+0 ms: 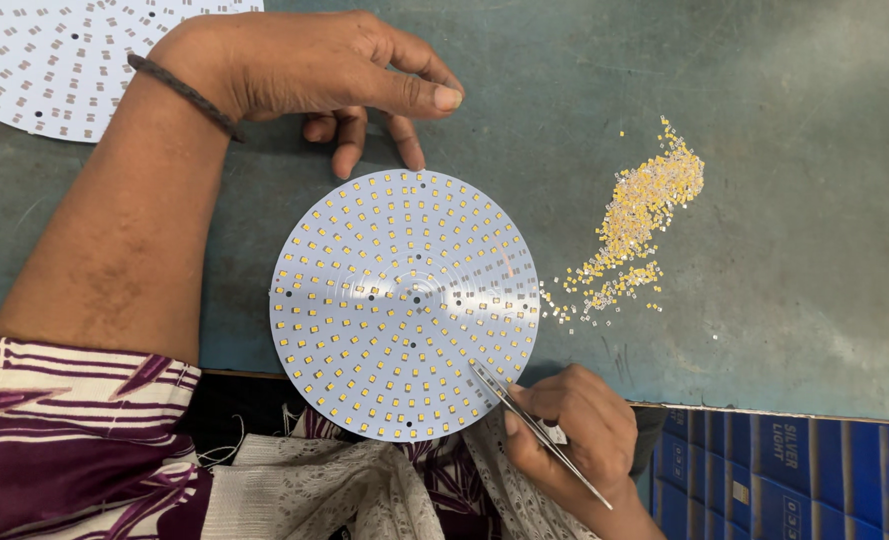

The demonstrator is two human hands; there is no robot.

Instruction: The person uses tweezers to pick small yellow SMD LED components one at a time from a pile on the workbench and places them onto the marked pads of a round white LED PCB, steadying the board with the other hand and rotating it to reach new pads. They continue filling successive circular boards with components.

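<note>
A round white circuit board [404, 300] covered with rings of small yellow chips lies on the grey-green table, its near edge hanging over my lap. My left hand [314, 70] rests on the table just beyond the board's far rim, fingertips touching it, holding nothing. My right hand [569, 430] grips thin metal tweezers [534, 425], whose tips meet the board's lower right edge. A heap of loose yellow chips [644, 215] lies to the right of the board.
A second round white board [54, 60], bare of yellow chips, sits at the top left corner. Blue cardboard boxes [794, 480] stand below the table edge at bottom right. Patterned cloth [74, 440] covers my lap.
</note>
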